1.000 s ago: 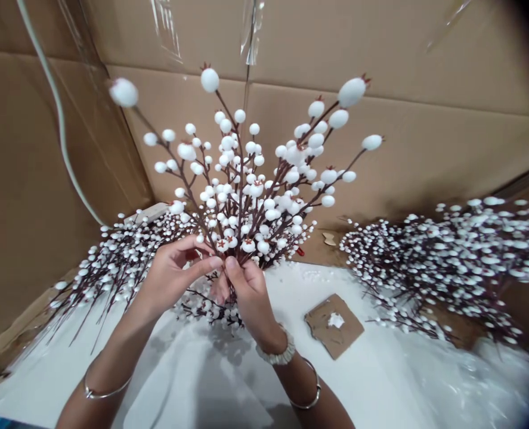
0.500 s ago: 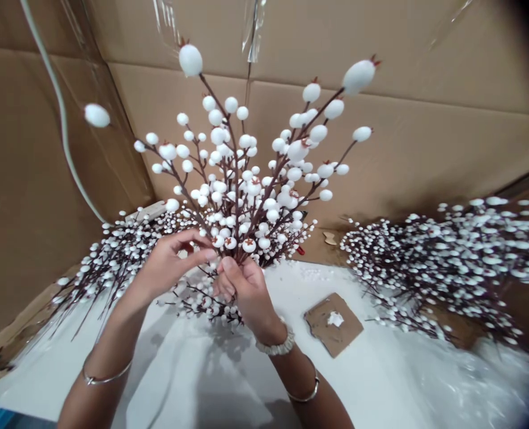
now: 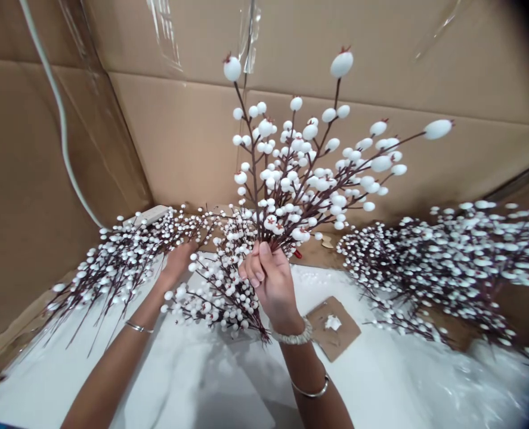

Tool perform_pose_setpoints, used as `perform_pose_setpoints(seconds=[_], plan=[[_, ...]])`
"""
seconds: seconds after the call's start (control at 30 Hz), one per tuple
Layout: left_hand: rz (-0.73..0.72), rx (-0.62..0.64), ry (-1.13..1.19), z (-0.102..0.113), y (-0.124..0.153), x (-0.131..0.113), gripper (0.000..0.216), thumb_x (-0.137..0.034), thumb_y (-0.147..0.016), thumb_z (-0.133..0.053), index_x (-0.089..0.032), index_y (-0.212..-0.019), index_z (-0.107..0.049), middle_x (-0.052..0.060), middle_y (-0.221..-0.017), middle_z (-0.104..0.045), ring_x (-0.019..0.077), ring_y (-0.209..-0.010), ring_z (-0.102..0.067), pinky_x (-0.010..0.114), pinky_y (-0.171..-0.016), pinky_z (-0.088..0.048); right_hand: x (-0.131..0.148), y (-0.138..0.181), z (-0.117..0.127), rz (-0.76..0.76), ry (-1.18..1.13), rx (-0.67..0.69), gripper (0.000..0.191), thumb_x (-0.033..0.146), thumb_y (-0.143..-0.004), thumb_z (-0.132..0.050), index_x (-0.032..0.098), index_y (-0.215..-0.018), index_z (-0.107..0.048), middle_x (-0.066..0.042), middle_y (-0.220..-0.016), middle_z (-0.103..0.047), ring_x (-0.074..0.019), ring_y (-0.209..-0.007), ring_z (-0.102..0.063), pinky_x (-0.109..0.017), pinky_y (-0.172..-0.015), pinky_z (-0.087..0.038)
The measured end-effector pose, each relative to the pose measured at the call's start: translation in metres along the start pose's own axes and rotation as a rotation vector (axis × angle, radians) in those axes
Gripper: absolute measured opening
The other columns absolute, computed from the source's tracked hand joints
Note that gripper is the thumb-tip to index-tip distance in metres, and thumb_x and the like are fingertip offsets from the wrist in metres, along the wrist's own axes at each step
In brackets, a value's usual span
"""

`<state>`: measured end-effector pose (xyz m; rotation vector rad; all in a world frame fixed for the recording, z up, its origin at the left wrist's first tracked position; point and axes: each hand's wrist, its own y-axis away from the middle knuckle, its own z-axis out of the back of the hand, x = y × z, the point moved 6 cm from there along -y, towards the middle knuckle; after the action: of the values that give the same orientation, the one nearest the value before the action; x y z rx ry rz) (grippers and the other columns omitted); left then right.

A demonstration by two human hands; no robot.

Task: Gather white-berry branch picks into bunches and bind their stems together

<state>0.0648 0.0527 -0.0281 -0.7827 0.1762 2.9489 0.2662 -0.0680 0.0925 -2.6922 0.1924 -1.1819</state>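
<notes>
Upright in the middle, a bunch of artificial berry stems (image 3: 306, 173) fans out, with white berries on brown twigs and reddish tips. My right hand (image 3: 273, 280) is closed around its lower end. Farther left, my left hand (image 3: 180, 260) reaches to the near side of the left pile of berry stems (image 3: 125, 250); its fingers are hidden among the twigs, so I cannot tell whether it grips one. Between my arms lies another cluster of berry stems (image 3: 228, 292), its cut ends pointing toward my right wrist.
A large heap of berry stems (image 3: 452, 262) lies at the right. Near my right wrist is a cardboard piece (image 3: 342, 333) with a white scrap on it. Clear plastic (image 3: 479, 387) covers the front right. Cardboard walls (image 3: 183, 131) enclose the white table (image 3: 166, 381); a pale cable (image 3: 62, 131) hangs left.
My left hand has left the held bunch and moved left and away to the pile. My right hand has shifted right with the bunch, which now leans right.
</notes>
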Motion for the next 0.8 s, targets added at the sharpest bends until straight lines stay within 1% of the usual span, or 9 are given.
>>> perform_pose_setpoints(seconds=[0.07, 0.17, 0.27, 0.37, 0.5, 0.57, 0.63, 0.7, 0.8], plan=[[0.022, -0.009, 0.042, -0.004, -0.002, 0.003, 0.025, -0.036, -0.093, -0.060, -0.013, -0.101, -0.064, 0.007, -0.103, -0.065, 0.0190, -0.096, -0.063, 0.040, -0.088, -0.052, 0.000, -0.001, 0.001, -0.003, -0.008, -0.001, 0.036, 0.047, -0.082, -0.074, 0.018, -0.073, -0.055, 0.012, -0.042, -0.034, -0.0046, -0.037, -0.032, -0.021, -0.049, -0.042], [0.028, -0.046, 0.174, 0.004, -0.009, 0.009, 0.024, -0.036, -0.090, -0.063, -0.012, -0.092, -0.065, 0.006, -0.094, -0.066, 0.0180, -0.090, -0.063, 0.038, -0.085, -0.052, -0.001, -0.002, 0.002, -0.007, -0.021, -0.001, 0.035, 0.047, -0.082, -0.074, 0.018, -0.073, -0.056, 0.011, -0.042, -0.037, -0.0043, -0.037, -0.035, -0.020, -0.049, -0.041], [0.017, -0.091, 0.375, 0.027, -0.013, 0.013, 0.031, -0.042, -0.079, -0.069, -0.012, -0.079, -0.064, 0.006, -0.078, -0.067, 0.0193, -0.078, -0.062, 0.034, -0.075, -0.051, -0.001, -0.002, 0.004, 0.001, -0.027, -0.013, 0.036, 0.048, -0.081, -0.074, 0.017, -0.073, -0.056, 0.011, -0.042, -0.040, -0.0041, -0.037, -0.038, -0.020, -0.050, -0.042], [-0.016, -0.130, 0.608, 0.059, -0.006, 0.007, 0.043, -0.054, -0.069, -0.070, -0.014, -0.084, -0.065, 0.008, -0.078, -0.070, 0.0193, -0.071, -0.062, 0.031, -0.068, -0.050, -0.003, -0.003, 0.006, 0.004, -0.018, -0.021, 0.037, 0.049, -0.081, -0.074, 0.018, -0.074, -0.056, 0.011, -0.043, -0.044, -0.0045, -0.038, -0.041, -0.021, -0.053, -0.044], [-0.078, -0.136, 0.879, 0.092, 0.026, -0.022, 0.054, -0.059, -0.062, -0.075, -0.017, -0.092, -0.063, 0.006, -0.079, -0.070, 0.0152, -0.068, -0.063, 0.026, -0.066, -0.051, -0.009, -0.003, 0.006, -0.004, 0.036, -0.025, 0.038, 0.052, -0.083, -0.070, 0.018, -0.076, -0.055, 0.009, -0.045, -0.052, -0.0064, -0.041, -0.049, -0.023, -0.058, -0.048], [-0.114, -0.081, 1.111, 0.099, 0.045, -0.042, 0.052, -0.051, -0.059, -0.084, -0.018, -0.092, -0.061, 0.003, -0.074, -0.069, 0.0136, -0.066, -0.063, 0.023, -0.064, -0.050, -0.011, -0.002, 0.006, 0.005, 0.079, -0.032, 0.039, 0.054, -0.084, -0.068, 0.018, -0.077, -0.054, 0.008, -0.047, -0.056, -0.0082, -0.044, -0.053, -0.026, -0.062, -0.051], [-0.158, -0.008, 1.226, 0.100, 0.064, -0.063, 0.050, -0.044, -0.060, -0.088, -0.018, -0.092, -0.059, 0.002, -0.071, -0.070, 0.0144, -0.067, -0.065, 0.023, -0.065, -0.051, -0.013, -0.001, 0.006, 0.017, 0.128, -0.043, 0.039, 0.056, -0.086, -0.064, 0.019, -0.079, -0.054, 0.007, -0.050, -0.060, -0.0102, -0.047, -0.058, -0.028, -0.067, -0.053], [-0.198, 0.053, 1.213, 0.097, 0.080, -0.081, 0.045, -0.041, -0.067, -0.085, -0.019, -0.095, -0.058, 0.003, -0.073, -0.073, 0.0157, -0.070, -0.068, 0.024, -0.069, -0.052, -0.014, 0.001, 0.006, 0.023, 0.185, -0.048, 0.038, 0.055, -0.089, -0.059, 0.019, -0.081, -0.053, 0.005, -0.053, -0.064, -0.0126, -0.053, -0.062, -0.031, -0.071, -0.053], [-0.252, 0.086, 1.089, 0.091, 0.098, -0.099, 0.034, -0.040, -0.079, -0.077, -0.018, -0.096, -0.057, 0.006, -0.081, -0.076, 0.0168, -0.079, -0.070, 0.026, -0.078, -0.053, -0.016, 0.003, 0.004, 0.017, 0.297, -0.038, 0.036, 0.053, -0.095, -0.051, 0.019, -0.083, -0.054, 0.001, -0.060, -0.070, -0.0150, -0.065, -0.067, -0.032, -0.080, -0.051]])
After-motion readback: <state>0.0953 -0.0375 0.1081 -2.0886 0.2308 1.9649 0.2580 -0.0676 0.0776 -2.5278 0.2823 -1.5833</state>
